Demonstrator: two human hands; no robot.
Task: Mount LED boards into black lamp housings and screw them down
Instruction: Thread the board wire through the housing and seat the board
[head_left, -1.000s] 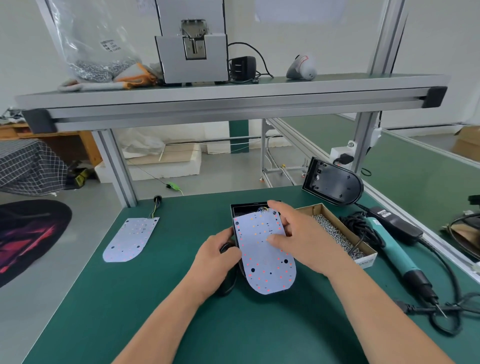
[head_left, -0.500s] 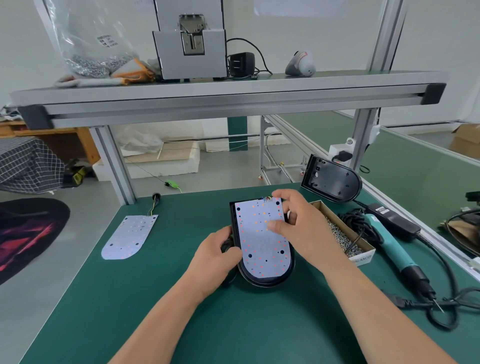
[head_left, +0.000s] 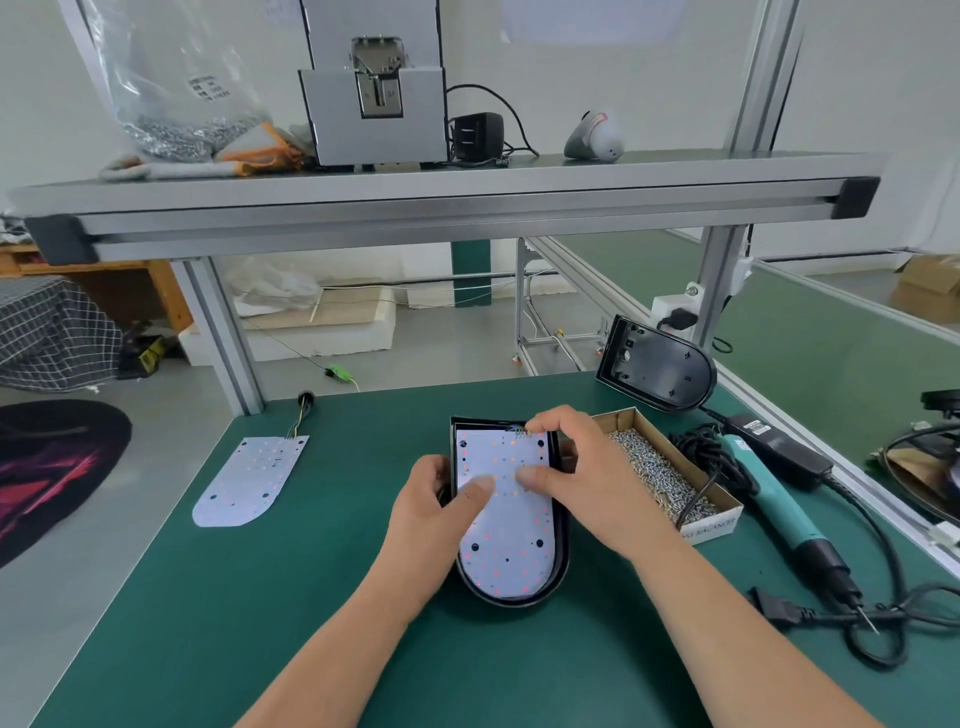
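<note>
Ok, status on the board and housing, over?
Left grip holds black housing, thumb on LED board. Right grip pinches board's top end. Board lies inside housing. Screwdriver untouched; nothing blocking.

The cardboard screw box (head_left: 711, 527) carries print on its front wall, seemingly "BALANCER"; other labels are illegible.

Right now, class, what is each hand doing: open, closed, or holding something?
Left hand: holding the black lamp housing by its left edge, thumb on the LED board.
Right hand: pinching the LED board, thumb on its face, forefinger at top edge.
</note>
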